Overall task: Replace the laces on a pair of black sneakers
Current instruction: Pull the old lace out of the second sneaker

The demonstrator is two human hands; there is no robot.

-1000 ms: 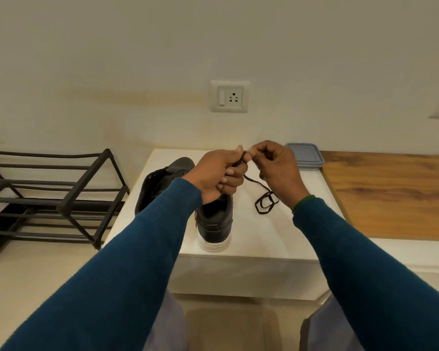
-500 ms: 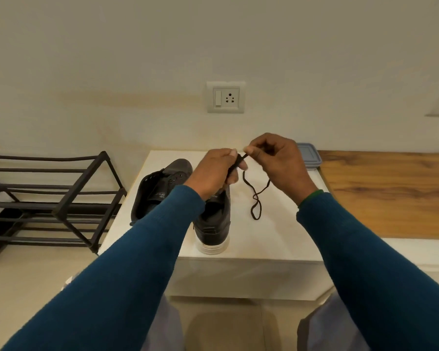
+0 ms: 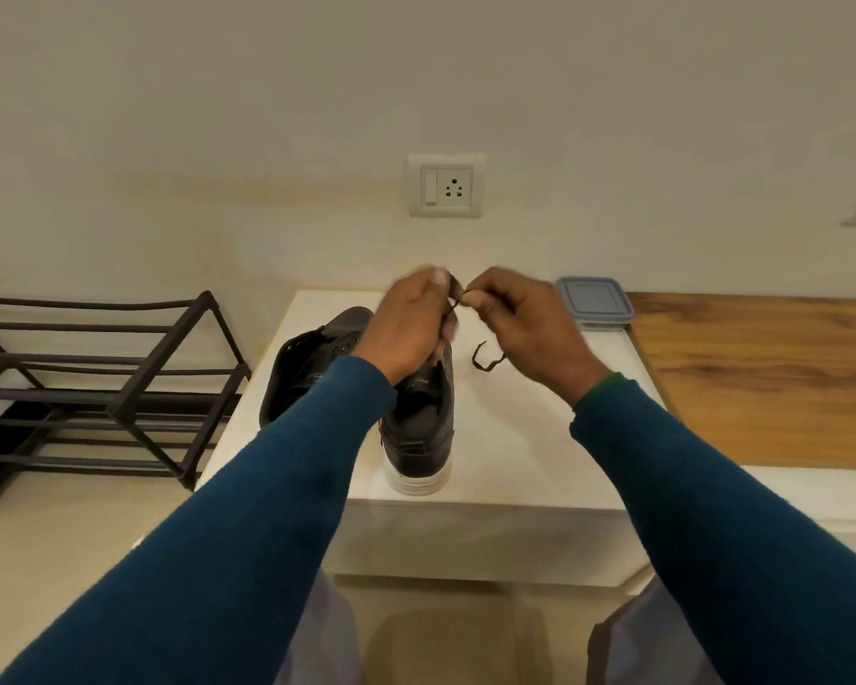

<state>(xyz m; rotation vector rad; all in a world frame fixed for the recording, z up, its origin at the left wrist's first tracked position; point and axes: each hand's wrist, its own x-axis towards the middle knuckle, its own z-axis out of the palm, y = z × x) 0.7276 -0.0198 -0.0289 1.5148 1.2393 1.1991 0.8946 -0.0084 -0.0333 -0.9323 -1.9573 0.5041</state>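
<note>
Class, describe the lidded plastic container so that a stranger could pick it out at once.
Find the wall socket, then look down to the white table below it. At its far right corner, beside the wooden counter, sits the container: a flat grey-blue lidded box, unlike the black sneakers and lace nearby.

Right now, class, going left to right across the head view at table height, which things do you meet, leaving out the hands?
shoe rack → unlaced sneaker → heel-on sneaker → lace → lidded container → wooden counter
</note>
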